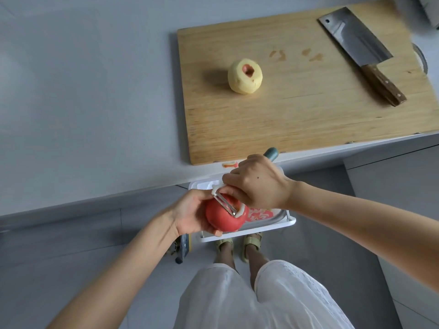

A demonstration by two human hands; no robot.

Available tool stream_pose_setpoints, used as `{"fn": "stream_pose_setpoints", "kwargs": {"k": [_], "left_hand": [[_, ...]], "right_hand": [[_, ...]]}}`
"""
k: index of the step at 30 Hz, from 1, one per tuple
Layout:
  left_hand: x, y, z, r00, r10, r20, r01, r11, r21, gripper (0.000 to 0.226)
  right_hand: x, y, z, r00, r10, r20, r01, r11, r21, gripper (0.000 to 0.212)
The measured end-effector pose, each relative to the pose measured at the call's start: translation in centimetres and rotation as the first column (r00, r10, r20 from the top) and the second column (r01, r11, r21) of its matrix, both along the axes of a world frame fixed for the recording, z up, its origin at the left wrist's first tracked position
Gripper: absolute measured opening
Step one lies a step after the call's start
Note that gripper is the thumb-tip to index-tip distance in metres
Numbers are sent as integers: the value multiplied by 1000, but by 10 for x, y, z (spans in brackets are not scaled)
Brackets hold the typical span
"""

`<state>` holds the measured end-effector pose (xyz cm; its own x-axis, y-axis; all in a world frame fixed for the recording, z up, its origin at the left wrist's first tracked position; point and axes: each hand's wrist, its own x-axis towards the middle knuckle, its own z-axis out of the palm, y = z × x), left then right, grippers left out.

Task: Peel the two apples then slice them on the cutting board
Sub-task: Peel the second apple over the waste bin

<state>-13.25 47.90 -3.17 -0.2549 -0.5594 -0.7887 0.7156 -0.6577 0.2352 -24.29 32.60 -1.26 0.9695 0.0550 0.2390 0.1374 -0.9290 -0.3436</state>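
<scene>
A peeled pale-yellow apple (245, 76) with red skin left round its stem hollow sits on the wooden cutting board (297, 119). A cleaver (356, 48) with a wooden handle lies on the board's far right. Below the counter edge, my left hand (190, 211) grips a red unpeeled apple (224, 217) from the left. My right hand (259, 181) holds a peeler (228, 203) with a teal handle end, its blade lying across the top of the red apple.
A white bin (261, 227) with red peel inside stands on the floor under my hands. A strip of peel (230, 165) lies on the grey counter (83, 103) by the board's near edge. My sandalled feet are beneath.
</scene>
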Motion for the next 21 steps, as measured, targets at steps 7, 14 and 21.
{"fn": "stream_pose_setpoints", "kwargs": {"k": [7, 14, 21], "left_hand": [[6, 2, -3, 1000, 29, 2, -29, 998, -63, 30], [2, 3, -5, 996, 70, 53, -66, 994, -83, 34], [3, 10, -2, 979, 204, 31, -198, 971, -132, 28]], "right_hand": [[-12, 0, -13, 980, -196, -30, 197, 977, 78, 40], [-27, 4, -23, 929, -339, -148, 360, 921, 148, 43], [-50, 2, -47, 821, -419, -388, 476, 878, 60, 42]]}}
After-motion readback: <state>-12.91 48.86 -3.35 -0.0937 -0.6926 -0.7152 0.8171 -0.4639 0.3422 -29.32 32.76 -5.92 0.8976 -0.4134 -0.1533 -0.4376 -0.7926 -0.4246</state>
